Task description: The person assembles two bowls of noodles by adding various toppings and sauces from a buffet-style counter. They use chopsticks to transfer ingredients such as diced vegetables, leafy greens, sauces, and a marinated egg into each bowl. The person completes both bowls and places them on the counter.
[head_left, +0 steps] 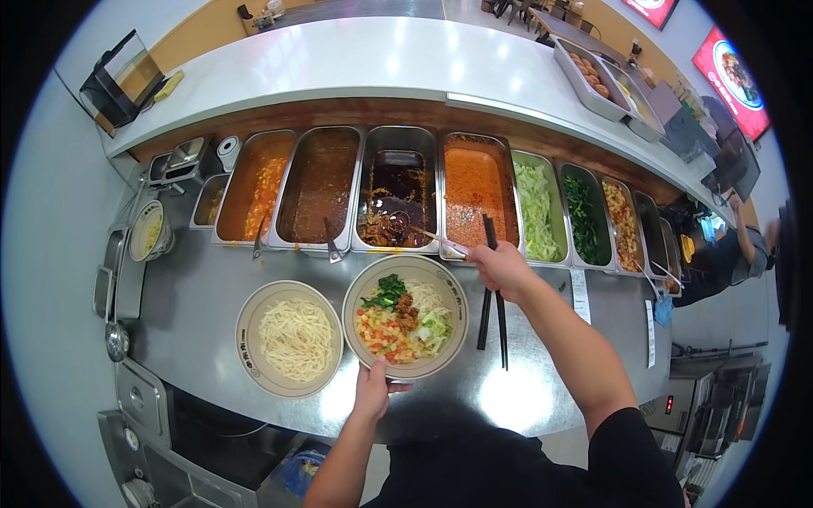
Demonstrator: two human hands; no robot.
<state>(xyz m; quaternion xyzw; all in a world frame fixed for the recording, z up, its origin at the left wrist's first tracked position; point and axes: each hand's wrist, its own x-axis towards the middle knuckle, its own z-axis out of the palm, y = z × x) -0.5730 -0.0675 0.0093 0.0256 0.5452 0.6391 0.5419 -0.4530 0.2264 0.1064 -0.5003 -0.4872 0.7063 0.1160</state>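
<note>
My left hand point(373, 391) grips the near rim of a wide bowl point(457, 326), its thumb over the edge. Noodles, chopped greens, shredded lettuce, a diced vegetable mix and a brown minced topping point(407, 313) fill that bowl. In my right hand point(506, 269) are a ladle point(440, 241) and a pair of black chopsticks point(486, 320), which point down toward the counter. The ladle's head dips into a steel pan of dark sauce point(398, 182) just beyond the bowl. A second bowl point(250, 360), holding plain noodles point(296, 339), stands close on the left.
Steel pans line the counter's far side, among them orange sauce point(478, 182), lettuce point(535, 207) and greens point(583, 212). Serving utensils point(333, 241) rest in several. Paper slips point(580, 295) lie right of my hand. A small bowl point(151, 233) stands far left; a co-worker's arm point(743, 229) shows far right.
</note>
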